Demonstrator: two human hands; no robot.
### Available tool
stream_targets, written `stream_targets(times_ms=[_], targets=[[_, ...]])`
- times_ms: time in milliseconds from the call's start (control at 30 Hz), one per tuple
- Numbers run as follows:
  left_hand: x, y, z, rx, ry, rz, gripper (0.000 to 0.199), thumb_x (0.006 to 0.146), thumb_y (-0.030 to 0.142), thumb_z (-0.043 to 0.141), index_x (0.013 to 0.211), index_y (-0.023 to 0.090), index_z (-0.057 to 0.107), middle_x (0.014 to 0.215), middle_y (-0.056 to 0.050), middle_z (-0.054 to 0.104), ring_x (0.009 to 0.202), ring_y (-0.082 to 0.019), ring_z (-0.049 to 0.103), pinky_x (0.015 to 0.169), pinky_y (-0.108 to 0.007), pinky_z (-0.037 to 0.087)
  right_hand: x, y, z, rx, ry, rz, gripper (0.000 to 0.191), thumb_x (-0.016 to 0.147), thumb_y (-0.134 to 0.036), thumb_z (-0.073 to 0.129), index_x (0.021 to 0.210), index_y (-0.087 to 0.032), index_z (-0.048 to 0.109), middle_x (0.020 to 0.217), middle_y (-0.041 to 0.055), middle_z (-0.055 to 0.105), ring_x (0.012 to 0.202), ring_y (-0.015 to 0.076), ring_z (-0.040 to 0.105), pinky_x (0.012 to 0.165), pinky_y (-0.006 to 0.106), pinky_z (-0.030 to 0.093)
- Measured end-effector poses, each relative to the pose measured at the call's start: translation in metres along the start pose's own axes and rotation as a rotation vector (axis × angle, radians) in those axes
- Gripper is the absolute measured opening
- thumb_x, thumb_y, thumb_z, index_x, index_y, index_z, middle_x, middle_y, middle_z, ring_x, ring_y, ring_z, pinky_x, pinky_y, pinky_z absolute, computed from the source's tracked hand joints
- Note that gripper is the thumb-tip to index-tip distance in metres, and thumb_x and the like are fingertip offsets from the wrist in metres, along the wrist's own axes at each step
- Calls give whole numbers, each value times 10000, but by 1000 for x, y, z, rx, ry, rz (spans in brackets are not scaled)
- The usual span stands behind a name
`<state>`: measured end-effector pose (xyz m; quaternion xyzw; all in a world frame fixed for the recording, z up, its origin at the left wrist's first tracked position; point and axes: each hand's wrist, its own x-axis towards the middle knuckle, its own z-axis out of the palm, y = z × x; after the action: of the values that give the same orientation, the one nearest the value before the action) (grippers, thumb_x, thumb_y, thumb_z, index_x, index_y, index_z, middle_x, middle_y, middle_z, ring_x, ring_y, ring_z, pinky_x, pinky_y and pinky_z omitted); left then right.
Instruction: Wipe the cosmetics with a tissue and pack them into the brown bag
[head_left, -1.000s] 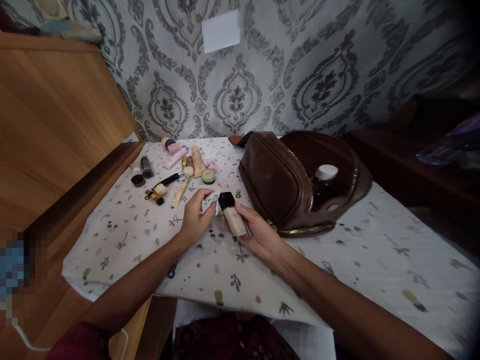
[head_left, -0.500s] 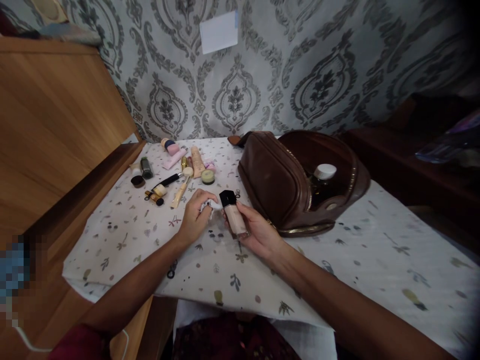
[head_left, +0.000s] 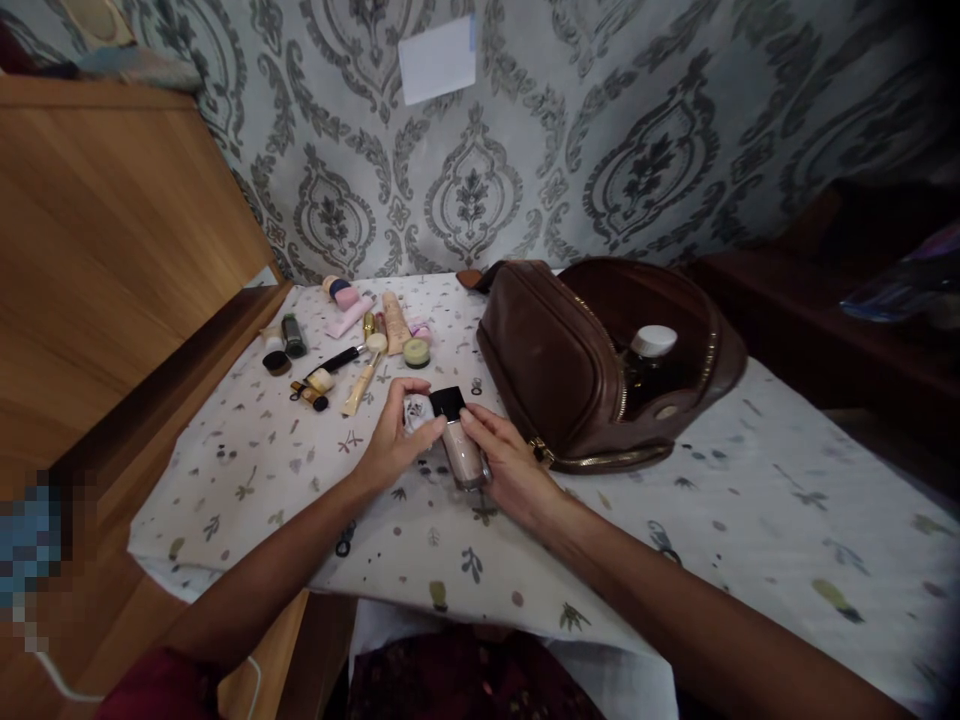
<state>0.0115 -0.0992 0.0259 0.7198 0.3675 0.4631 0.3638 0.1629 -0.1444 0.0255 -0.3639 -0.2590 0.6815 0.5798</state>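
A foundation bottle with beige contents and a black cap is tilted above the cloth, in front of me. My right hand is wrapped round its right side, the thumb near the cap. My left hand holds a crumpled white wipe against the cap's left side, its thumb touching the bottle just below the cap. The brown leather bag stands unzipped just beyond my right hand, with a white-capped jar inside.
Several cosmetics lie at the back left, among them a peach tube, a green-lidded jar, a black-handled brush and a dark green bottle. A wooden panel borders the cloth-covered table on the left.
My left hand has moved right, bringing the wipe and its thumb onto the bottle's cap area. The bottle has shifted slightly left and down, and my right fingers now sit higher beside the cap.
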Motion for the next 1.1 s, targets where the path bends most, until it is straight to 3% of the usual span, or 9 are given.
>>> stream_targets(times_ms=[133,233,433,600,833,1100], targets=[[1,-1,4,11,96,-89,227,898,357,577,1058,211,509,985,-19,571,860,-160,569,791,-285,479,3,0,-3,60,62,61,311,637,-384,861,832,-215,687,695,-36,666,616,118,559,538,218,418],[4,-1,5,-48,104,-136,224,892,375,595,1031,205,547,900,-1,590,679,-127,570,647,-256,483,7,1,-7,96,101,148,244,702,-341,814,829,-198,663,691,-16,666,583,122,563,517,234,437],[10,2,-2,27,170,-33,166,842,313,664,961,198,678,966,-38,641,854,-172,617,737,-281,509,10,4,-13,94,110,191,221,750,-337,778,834,-195,631,679,3,659,561,136,579,486,258,437],[10,2,-5,7,162,-66,170,818,284,681,972,210,685,909,-1,650,589,-102,554,582,-248,464,9,4,-11,95,115,207,208,734,-294,789,809,-176,636,701,5,672,595,129,595,553,261,465],[7,2,0,68,212,-8,170,763,231,684,919,201,623,839,16,631,752,-146,580,675,-244,456,6,1,-4,92,194,245,228,721,-291,797,834,-177,635,656,-15,660,547,119,565,515,258,438],[3,4,1,149,100,132,205,733,103,549,901,194,620,860,-3,655,805,-166,593,720,-263,451,11,7,-8,114,134,194,229,718,-317,815,787,-174,649,603,-31,646,489,107,531,448,228,394]])
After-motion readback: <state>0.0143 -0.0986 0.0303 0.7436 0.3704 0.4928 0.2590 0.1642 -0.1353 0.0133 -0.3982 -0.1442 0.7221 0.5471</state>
